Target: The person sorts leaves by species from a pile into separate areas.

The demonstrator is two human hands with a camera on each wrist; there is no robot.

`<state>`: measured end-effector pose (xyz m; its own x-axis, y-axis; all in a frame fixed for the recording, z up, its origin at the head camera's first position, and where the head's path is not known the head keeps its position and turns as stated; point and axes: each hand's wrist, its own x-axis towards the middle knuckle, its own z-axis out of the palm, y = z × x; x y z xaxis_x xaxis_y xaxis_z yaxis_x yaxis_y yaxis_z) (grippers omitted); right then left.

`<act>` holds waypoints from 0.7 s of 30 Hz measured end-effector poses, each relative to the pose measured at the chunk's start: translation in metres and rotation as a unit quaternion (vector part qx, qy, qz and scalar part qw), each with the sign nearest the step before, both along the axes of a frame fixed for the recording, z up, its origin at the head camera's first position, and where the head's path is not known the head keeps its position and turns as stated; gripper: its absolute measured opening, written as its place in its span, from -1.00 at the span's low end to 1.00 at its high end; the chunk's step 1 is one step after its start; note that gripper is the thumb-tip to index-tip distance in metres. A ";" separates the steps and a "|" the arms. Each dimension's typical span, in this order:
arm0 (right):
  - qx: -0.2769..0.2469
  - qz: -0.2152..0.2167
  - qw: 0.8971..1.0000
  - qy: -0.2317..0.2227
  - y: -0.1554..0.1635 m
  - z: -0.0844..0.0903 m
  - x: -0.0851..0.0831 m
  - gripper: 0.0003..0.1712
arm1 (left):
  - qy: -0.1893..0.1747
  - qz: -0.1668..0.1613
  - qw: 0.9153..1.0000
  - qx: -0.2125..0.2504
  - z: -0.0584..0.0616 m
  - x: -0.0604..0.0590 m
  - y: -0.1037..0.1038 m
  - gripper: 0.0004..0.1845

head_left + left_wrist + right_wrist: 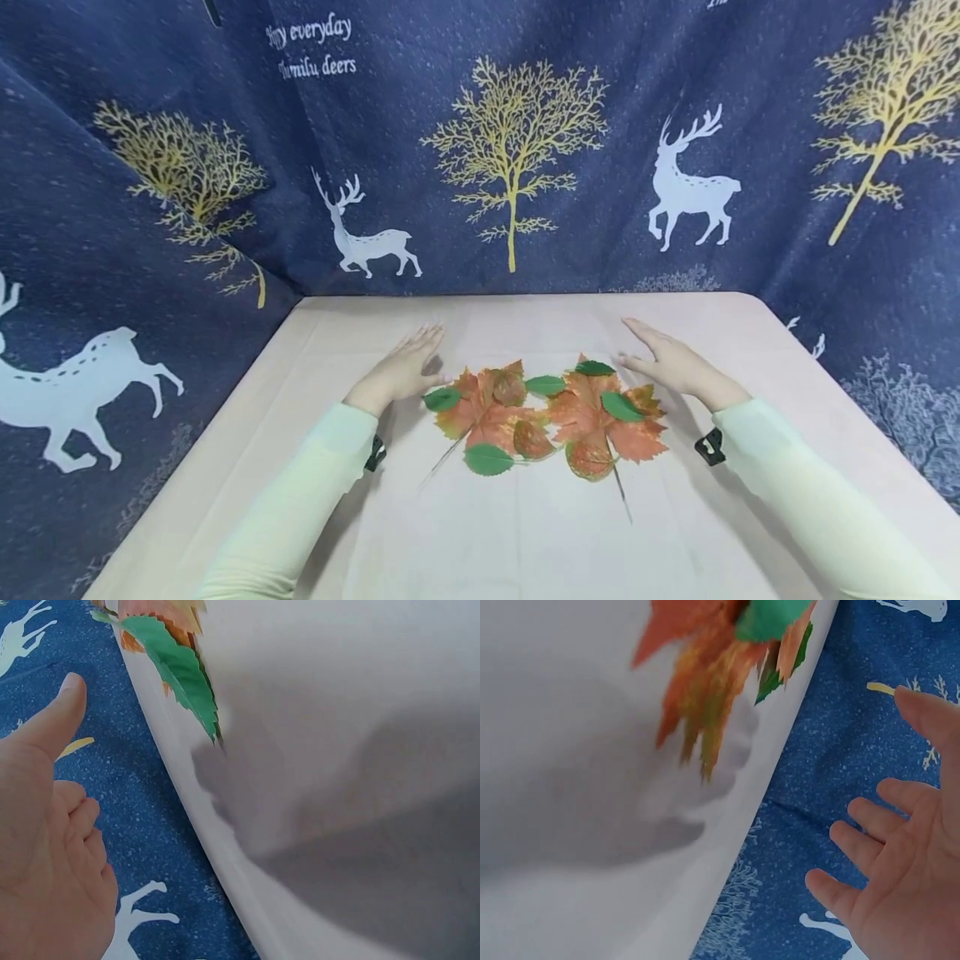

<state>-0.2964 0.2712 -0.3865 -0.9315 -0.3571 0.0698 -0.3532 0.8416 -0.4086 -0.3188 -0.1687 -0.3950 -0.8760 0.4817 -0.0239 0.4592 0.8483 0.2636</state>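
Note:
Two large orange-red maple leaves lie side by side on the table, the left maple leaf and the right maple leaf, their thin stems pointing toward me. Several small green leaves and rounded reddish leaves overlap them. My left hand is held just left of the leaves, thumb near a toothed green leaf. On the other side is my right hand, fingers spread, beside the yellow-orange lobes of the right maple leaf. Both hands are empty, palms facing inward, their shadows falling on the cloth.
A pale cloth covers the table. Beyond its far edge hangs a dark blue curtain printed with white deer and golden trees, which also closes in both sides. Black straps sit at the wrists below light green sleeves.

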 end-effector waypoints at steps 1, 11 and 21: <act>-0.003 -0.003 1.000 -0.008 0.000 0.000 0.001 -0.07 | -0.003 -0.003 1.000 0.008 0.000 0.000 0.000 -0.01; -0.047 -0.006 0.999 -0.007 -0.001 -0.011 0.018 -0.15 | -0.069 -0.019 0.994 0.081 -0.004 0.009 0.001 0.16; -0.084 -0.013 0.996 -0.011 -0.004 -0.018 0.023 -0.36 | -0.092 -0.056 0.992 0.070 -0.014 0.018 0.002 0.17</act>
<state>-0.2732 0.2675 -0.4048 -0.9423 -0.3173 0.1068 -0.3215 0.7690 -0.5525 -0.3007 -0.1669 -0.4088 -0.8043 0.5851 -0.1037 0.4814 0.7439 0.4636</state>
